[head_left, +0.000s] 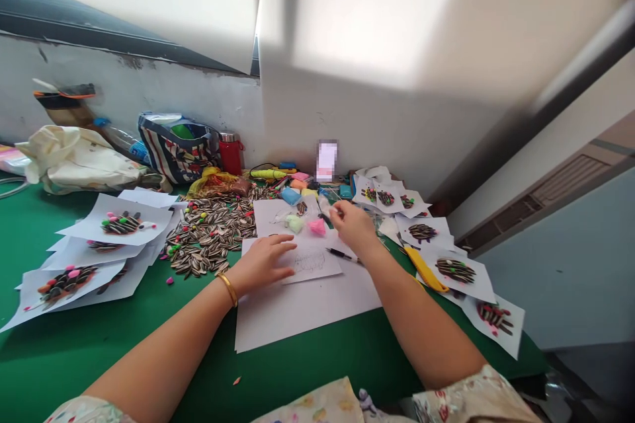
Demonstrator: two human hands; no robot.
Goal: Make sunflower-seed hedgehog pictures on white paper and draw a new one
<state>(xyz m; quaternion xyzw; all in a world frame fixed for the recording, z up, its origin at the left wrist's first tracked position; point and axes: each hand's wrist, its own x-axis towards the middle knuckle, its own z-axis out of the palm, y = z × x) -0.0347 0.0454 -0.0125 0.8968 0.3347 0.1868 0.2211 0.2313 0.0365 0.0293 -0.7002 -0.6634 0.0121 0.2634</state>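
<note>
Our left grip (pixel 262 266) lies spread on the sheet (pixel 313 264) on the counter (pixel 282 370), likely light, easily creased; we'd take its edges. Beyond sits pink clay (pixel 317 228), probably soft. What our right grip (pixel 353 228) grasps, we cannot tell.

text check: nothing I can read for sure tbh | screen (pixel 327 162): blurred into pixels | wall (pixel 288 132): faint scribble (pixel 321 118), kinda 3-ish, can't swear to it | sketch (pixel 310 261): just lines afaict
</note>
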